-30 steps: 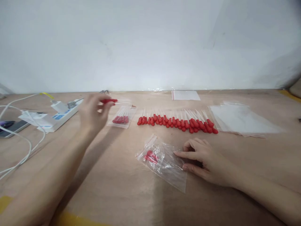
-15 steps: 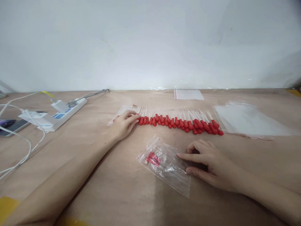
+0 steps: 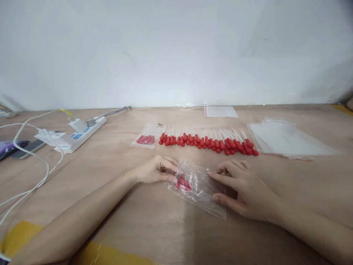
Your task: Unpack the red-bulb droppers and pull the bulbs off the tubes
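With twelve o'clock at the wall, the clear zip bag lies on the bench between the two hands, its long axis slanting from ten to four and its mouth facing ten. The film is thin, glossy and crinkled; red bulbs show through near the mouth, but glare hides which way their stems point. Beyond, towards twelve, a row of red-bulbed droppers runs roughly nine to three, smooth rounded ends facing the person, pale tapering tips towards the wall, those at the three o'clock end leaning to eleven. A small filled packet lies just beside the row's nine o'clock end, its bulbs also nearest the person; flat translucent bags spread by the three o'clock end.

The left hand comes in from eight, its fingers at the bag's mouth; I can't tell whether that grip is clamped on the film. The right hand reaches in from four, fingers curved, thumb and forefinger apart at the bag's far end.
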`<state>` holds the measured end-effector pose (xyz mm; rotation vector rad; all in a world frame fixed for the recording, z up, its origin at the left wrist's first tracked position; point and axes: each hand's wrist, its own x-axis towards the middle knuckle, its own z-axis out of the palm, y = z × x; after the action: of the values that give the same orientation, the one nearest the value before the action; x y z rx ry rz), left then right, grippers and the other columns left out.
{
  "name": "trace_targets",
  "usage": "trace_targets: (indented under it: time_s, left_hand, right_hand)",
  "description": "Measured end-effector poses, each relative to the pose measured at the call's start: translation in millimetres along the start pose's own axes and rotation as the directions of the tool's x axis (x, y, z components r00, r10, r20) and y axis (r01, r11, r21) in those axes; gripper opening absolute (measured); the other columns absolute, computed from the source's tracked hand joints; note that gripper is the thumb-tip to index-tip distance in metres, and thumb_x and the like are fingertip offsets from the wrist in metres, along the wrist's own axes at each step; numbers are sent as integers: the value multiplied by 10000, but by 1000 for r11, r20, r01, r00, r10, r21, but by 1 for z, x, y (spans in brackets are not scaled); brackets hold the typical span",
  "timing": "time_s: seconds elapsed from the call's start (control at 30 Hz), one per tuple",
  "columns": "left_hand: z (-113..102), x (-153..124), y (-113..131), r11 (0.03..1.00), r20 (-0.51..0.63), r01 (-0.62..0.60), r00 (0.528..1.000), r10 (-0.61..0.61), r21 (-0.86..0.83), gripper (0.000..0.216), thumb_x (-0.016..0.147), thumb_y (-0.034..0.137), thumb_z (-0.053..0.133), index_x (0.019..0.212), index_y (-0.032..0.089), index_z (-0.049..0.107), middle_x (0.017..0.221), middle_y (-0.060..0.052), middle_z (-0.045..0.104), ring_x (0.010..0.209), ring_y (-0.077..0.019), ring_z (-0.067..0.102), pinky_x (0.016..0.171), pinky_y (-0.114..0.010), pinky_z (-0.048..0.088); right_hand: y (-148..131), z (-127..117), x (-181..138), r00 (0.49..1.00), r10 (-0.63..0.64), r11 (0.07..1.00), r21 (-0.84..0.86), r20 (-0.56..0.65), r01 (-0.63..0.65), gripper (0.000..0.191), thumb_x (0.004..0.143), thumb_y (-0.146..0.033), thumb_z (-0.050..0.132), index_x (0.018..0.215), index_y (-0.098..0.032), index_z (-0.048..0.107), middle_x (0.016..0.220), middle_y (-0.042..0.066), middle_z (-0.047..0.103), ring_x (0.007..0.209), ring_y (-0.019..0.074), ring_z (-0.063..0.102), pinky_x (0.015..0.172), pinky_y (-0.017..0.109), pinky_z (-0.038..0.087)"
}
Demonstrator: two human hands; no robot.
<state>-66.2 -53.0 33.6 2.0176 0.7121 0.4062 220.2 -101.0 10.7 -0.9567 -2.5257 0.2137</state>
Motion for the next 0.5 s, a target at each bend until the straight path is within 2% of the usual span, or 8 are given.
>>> trace_targets:
  time_s: [0.07, 0.13, 0.2, 0.3, 0.5]
  left_hand:
    - [1, 2, -4, 1000, 32, -9, 999, 9, -20, 295, 726, 229, 660, 1019, 188, 658, 1011, -76, 604, 921, -173, 587, 811, -287, 470]
    - [1, 2, -3, 999, 70, -38, 997, 36, 16, 349, 717, 254, 670, 1062, 210, 639, 1051, -78, 590, 969, -186, 567, 864, -315, 443]
    - [2, 2, 1, 995, 103, -72, 993, 64, 73, 395, 705, 294, 679, 1089, 223, 622, 1064, -80, 583, 967, -192, 562, 864, -325, 439]
    - [5, 2, 9, 976, 112, -119, 989, 100, 180, 368, 717, 326, 662, 1060, 198, 626, 1028, -84, 586, 896, -181, 571, 792, -297, 455]
    - [14, 1, 15, 908, 68, -133, 991, 115, 397, 144, 806, 268, 523, 857, 135, 543, 753, -35, 561, 628, -107, 503, 575, -211, 406]
  right_hand:
    - [-7, 3, 0, 998, -54, 998, 39, -24, 55, 411, 794, -416, 535, 1166, -242, 541, 947, 73, 530, 827, 177, 479, 738, 359, 375]
    - [-12, 5, 1, 996, -87, 989, 120, 22, 84, 385, 807, -388, 522, 1163, -244, 540, 905, 59, 540, 784, 155, 483, 697, 315, 388]
    - [-15, 7, 2, 995, -72, 984, 170, 72, 59, 352, 819, -366, 505, 1146, -242, 549, 868, 51, 548, 764, 147, 485, 676, 295, 391]
    - [-15, 9, 3, 995, -47, 984, 178, 89, 30, 317, 828, -347, 489, 1111, -229, 571, 829, 49, 547, 745, 145, 483, 669, 290, 388]
    - [-12, 12, 4, 996, -40, 985, 173, 78, 26, 307, 833, -349, 486, 1097, -224, 581, 776, 42, 544, 710, 141, 483, 650, 283, 380]
